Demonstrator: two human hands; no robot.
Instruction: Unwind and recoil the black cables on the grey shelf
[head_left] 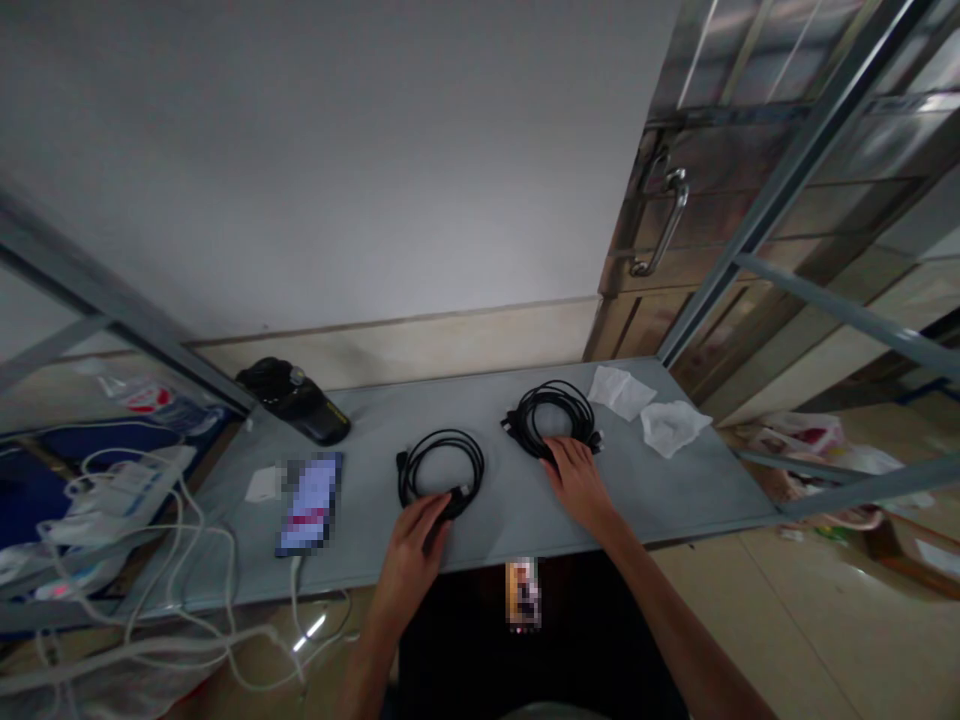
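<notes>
Two rings of black cable lie on a grey tabletop. The left one is a single thin coil [442, 436] with connector ends on its left side and near edge. Around that near edge, by a connector, my left hand [412, 545] is closed, thumb and fingers together. To the right sits a thicker bundle of coiled black cable [551, 390], with several plugs sticking out at both sides. My right hand [577, 482] grips its near rim, fingertips hidden among the loops.
A phone [311, 500], a white card-like piece [262, 484] and a black pouch-like object [296, 400] lie left. White cables [176, 540] tangle beyond the left edge. Two crumpled white tissues [671, 428] rest at right. Metal posts [795, 150] frame the grey tabletop [495, 530].
</notes>
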